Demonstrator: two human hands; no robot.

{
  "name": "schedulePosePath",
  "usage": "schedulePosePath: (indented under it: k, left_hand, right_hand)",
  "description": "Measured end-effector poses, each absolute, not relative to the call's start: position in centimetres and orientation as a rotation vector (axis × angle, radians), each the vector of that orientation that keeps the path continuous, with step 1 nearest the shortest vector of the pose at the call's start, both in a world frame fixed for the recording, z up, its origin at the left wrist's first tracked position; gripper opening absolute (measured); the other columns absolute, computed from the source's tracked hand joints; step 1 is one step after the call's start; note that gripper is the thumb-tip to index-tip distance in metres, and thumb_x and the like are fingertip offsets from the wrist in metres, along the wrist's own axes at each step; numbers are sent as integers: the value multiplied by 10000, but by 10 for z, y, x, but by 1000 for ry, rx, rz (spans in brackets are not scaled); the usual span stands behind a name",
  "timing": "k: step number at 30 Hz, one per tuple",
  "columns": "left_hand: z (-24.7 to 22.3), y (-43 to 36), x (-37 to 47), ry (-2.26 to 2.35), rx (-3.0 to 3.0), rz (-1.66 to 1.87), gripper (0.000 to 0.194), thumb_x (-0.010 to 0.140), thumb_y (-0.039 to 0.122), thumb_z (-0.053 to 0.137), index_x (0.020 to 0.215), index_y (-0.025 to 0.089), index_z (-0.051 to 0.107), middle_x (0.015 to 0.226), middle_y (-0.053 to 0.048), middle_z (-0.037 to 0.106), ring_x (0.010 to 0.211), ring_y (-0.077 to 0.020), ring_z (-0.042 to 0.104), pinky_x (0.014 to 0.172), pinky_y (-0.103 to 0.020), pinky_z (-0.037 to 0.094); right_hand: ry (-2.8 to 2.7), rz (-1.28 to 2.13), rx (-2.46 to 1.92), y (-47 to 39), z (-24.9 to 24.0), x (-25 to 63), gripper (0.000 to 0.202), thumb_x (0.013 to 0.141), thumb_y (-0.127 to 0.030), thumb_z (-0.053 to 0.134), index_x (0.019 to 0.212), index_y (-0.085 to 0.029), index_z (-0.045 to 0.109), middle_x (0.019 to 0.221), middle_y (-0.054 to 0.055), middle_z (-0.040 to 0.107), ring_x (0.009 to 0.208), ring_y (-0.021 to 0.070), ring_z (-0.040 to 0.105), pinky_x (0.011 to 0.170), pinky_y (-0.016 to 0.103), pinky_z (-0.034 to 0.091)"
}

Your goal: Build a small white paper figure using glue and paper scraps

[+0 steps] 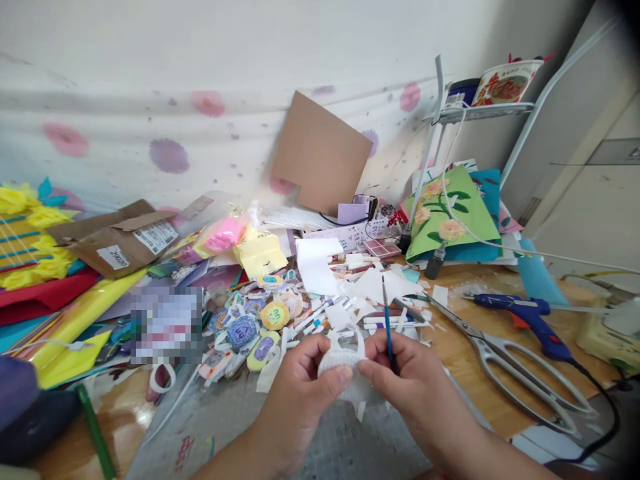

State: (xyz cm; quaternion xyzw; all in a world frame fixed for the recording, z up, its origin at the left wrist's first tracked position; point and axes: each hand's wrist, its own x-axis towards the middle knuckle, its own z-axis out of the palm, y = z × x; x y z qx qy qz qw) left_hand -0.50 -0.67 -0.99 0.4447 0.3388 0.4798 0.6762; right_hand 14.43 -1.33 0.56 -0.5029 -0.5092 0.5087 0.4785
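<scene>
A small white paper bag-shaped piece with looped handles is held up between both hands over the grey mat. My left hand pinches its left side between thumb and fingers. On the right side, my right hand grips it too, with a slim blue stick-like tool held upright among the fingers. The tool's tip is dark and thin; I cannot make out its exact kind. Just beyond the hands lie several colourful little paper bags, white paper scraps and several markers.
Large scissors lie at the right, beside a blue glue gun with a trailing cable. Cardboard box and yellow paper crowd the left. A green card with flowers leans below a metal rack at back right.
</scene>
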Motion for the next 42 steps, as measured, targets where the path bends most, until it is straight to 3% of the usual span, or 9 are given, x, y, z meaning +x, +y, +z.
schedulePosePath:
  k: [8, 13, 17, 21, 29, 33, 35, 38, 42]
  left_hand:
    - [-4, -3, -6, 687, 857, 1047, 193, 722, 238, 712, 876, 144, 646, 769, -31, 654, 713, -145, 568, 680, -266, 436]
    - [-5, -2, -6, 703, 829, 1101, 143, 716, 228, 722, 808, 144, 652, 730, -15, 644, 652, -116, 554, 633, -232, 425]
    - [-6, -3, -5, 705, 836, 1107, 186, 688, 240, 747, 820, 143, 658, 730, -13, 646, 669, -122, 561, 658, -240, 443]
    - [-5, -3, -4, 677, 830, 1101, 205, 693, 247, 747, 853, 147, 667, 805, -35, 674, 729, -143, 588, 677, -251, 462]
    - [-3, 0, -7, 609, 810, 1095, 166, 663, 222, 775, 770, 156, 667, 729, -8, 677, 676, -127, 602, 636, -225, 462]
    - [-5, 3, -9, 614, 834, 1091, 163, 673, 231, 768, 780, 160, 668, 730, -6, 678, 675, -125, 600, 643, -225, 460]
    - [-7, 4, -10, 632, 858, 1087, 184, 690, 236, 756, 841, 165, 679, 761, -14, 686, 707, -133, 607, 677, -235, 465]
    - [-7, 7, -10, 629, 872, 1079, 194, 725, 232, 726, 903, 167, 687, 809, -29, 696, 742, -142, 617, 716, -245, 471]
    - [-5, 8, -9, 598, 827, 1078, 152, 710, 225, 737, 850, 181, 696, 779, -19, 701, 704, -137, 623, 669, -229, 472]
  right_hand:
    - [-1034, 1493, -899, -13, 5, 160, 361, 702, -487, 683, 868, -180, 595, 621, -61, 407, 480, 61, 276, 443, 191, 234]
    - [-1362, 1253, -1153, -18, 5, 154, 296, 607, -351, 732, 769, -177, 557, 580, -63, 381, 537, 96, 328, 472, 203, 258]
    - [-1380, 1125, -1247, -20, 4, 147, 181, 632, -300, 650, 699, -188, 524, 561, -63, 370, 527, 105, 330, 484, 224, 270]
    - [-1345, 1161, -1205, -19, 4, 148, 200, 627, -307, 663, 738, -181, 555, 567, -64, 370, 526, 105, 339, 479, 221, 276]
    - [-1149, 1338, -1008, -18, 1, 158, 181, 657, -308, 756, 684, -176, 635, 542, -58, 452, 513, 79, 365, 480, 197, 290]
    - [-923, 1392, -800, -14, 9, 175, 226, 772, -381, 669, 680, -175, 685, 566, -27, 553, 530, 89, 453, 597, 227, 416]
    - [-794, 1397, -690, -9, 13, 183, 245, 801, -391, 626, 708, -180, 706, 645, 2, 618, 678, 144, 572, 760, 282, 462]
    - [-704, 1438, -671, -4, 14, 190, 304, 852, -408, 553, 751, -178, 724, 871, 53, 689, 987, 224, 583, 973, 362, 389]
    - [-714, 1476, -680, -4, 10, 193, 391, 908, -425, 460, 778, -175, 731, 886, 52, 689, 948, 195, 592, 976, 359, 393]
